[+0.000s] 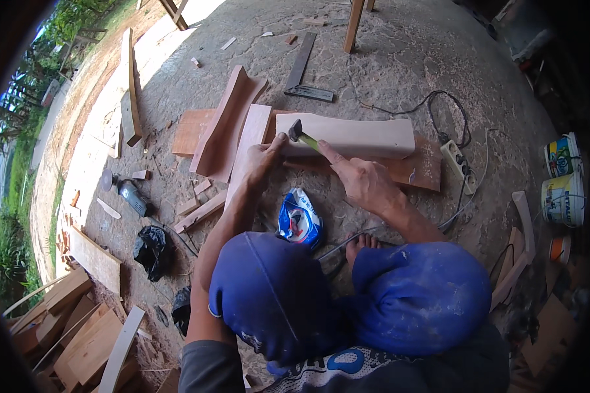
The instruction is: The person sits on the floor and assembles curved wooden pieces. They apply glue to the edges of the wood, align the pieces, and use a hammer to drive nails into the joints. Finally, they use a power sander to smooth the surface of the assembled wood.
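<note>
My right hand [367, 183] grips a hammer by its green handle [310, 141], index finger stretched along it. The dark hammer head [295, 130] is over the left end of a pale, shaped wooden piece [347, 131]. Close by on the left, my left hand [263, 160] is closed at the edge of a narrow pale board [259, 121], its thumb near the hammer head. Anything pinched in those fingers is too small to make out. A curved wooden piece [223, 131] lies left of the board. Flat brown planks [426, 164] lie underneath.
A try square [301, 72] lies beyond the work. An angle grinder [132, 196] and black plastic bag [153, 252] are at left, a blue-white packet [299, 219] before me. A power strip [457, 165] with cables and paint buckets [562, 196] are at right, scrap wood [88, 347] lower left.
</note>
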The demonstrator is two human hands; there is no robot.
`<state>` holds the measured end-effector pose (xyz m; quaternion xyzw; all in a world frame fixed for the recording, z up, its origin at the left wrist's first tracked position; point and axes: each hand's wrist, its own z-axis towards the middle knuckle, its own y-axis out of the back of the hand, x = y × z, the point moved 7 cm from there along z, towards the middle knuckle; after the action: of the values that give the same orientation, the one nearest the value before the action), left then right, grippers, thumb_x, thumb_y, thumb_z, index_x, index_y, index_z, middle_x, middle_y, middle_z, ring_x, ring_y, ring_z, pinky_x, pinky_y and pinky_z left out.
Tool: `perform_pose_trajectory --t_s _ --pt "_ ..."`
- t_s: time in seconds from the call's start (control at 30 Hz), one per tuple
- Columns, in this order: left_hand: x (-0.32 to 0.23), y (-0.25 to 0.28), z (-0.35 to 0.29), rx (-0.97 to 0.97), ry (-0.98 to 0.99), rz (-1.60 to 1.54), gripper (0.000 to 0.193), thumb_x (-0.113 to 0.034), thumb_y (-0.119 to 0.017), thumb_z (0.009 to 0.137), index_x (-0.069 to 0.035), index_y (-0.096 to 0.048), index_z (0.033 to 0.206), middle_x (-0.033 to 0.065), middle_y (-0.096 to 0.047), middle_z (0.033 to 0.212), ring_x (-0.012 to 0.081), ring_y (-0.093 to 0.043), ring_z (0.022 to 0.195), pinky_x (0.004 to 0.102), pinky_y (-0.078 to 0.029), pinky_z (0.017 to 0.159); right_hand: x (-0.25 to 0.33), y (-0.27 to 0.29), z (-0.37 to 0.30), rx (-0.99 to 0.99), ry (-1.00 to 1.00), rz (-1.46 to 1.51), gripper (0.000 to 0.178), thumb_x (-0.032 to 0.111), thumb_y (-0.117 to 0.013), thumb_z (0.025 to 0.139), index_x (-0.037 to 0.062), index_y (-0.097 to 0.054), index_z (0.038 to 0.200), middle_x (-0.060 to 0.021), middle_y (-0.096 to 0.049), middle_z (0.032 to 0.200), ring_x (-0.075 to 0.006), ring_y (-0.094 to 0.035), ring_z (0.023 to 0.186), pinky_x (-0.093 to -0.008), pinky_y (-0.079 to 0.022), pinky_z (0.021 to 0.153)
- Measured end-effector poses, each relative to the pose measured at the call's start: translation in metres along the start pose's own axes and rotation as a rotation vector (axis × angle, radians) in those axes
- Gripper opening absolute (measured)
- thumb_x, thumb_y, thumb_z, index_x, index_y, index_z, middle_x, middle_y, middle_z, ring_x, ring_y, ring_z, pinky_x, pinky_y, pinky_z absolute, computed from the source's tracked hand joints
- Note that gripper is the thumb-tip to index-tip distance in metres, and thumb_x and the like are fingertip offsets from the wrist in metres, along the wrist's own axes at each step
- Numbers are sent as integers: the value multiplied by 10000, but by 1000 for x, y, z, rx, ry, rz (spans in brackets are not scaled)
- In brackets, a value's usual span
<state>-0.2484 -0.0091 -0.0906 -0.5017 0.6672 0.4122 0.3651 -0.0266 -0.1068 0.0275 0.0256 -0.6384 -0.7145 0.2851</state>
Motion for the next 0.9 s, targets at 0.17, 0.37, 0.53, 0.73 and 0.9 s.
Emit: perform_pose_trajectory --t_s 0.17,0.37,0.53,0.73,0.9 --pt "4 -5 1 29 38 -11 678 -618 -680 911 56 -750 890 43 -645 716 104 -554 621 272 -420 573 -8 -1 -1 110 -146 90 593 116 -528 1002 186 -394 1575 -249 -709 919 -455 -707 830 -518 -555 820" --pt "3 -19 2 65 -9 -120 562 -519 -645 987 32 -720 1070 84 -731 916 112 -669 749 232 -492 626 -105 9 32 -180 -357 354 498 377 -600 992 111 -543 1409 -280 -690 1041 -455 -680 970 -473 -541 827" --pt "19 4 -34 -46 -206 -20 465 -389 -575 1058 -3 -648 1307 53 -725 1026 103 -660 873 250 -516 773 -133 -9 38 -162 -404 444 431 404 -609 983 25 -650 1185 -221 -691 991 -395 -670 925 -418 -524 824" --pt "89 10 -134 -131 -155 -17 280 -198 -638 1006 13 -689 1184 136 -750 998 167 -689 937 312 -534 855 -138 -14 48 -171 -285 438 453 396 -581 1000 -7 -660 1193 -226 -691 1024 -355 -669 972 -405 -505 869" --pt "100 105 -205 -628 -143 -52 226 -135 -652 985 4 -704 1156 142 -742 998 181 -696 901 309 -537 825 -150 -26 43 -55 -320 402 437 355 -575 1021 -11 -646 1248 -217 -691 1136 -336 -662 1045 -400 -496 929"
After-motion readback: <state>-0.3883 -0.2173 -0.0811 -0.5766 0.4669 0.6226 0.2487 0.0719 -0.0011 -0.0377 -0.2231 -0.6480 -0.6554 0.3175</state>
